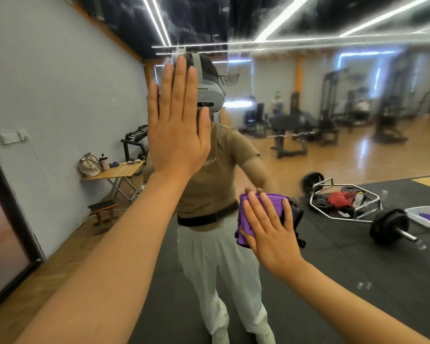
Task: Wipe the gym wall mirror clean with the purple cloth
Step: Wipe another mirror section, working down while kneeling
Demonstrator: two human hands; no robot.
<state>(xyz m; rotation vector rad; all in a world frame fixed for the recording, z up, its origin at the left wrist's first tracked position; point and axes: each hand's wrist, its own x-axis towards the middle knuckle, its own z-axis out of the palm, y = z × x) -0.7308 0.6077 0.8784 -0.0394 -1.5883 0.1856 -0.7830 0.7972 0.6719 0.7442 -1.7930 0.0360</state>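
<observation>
The gym wall mirror [320,150] fills the view straight ahead and reflects a person in a tan shirt and white trousers. My left hand [176,120] lies flat on the glass at head height, fingers straight and pointing up. Lower and to the right, my right hand [268,229] presses the bunched purple cloth [246,219] against the mirror with straight, spread fingers. The upper part of the glass looks streaky and hazy.
In the reflection, a hex barbell with black plates [345,202] and a white tub [425,216] lie on black floor mats. A folding table with bags [114,170] and a dumbbell rack [134,140] stand by the grey wall. Weight machines stand farther back.
</observation>
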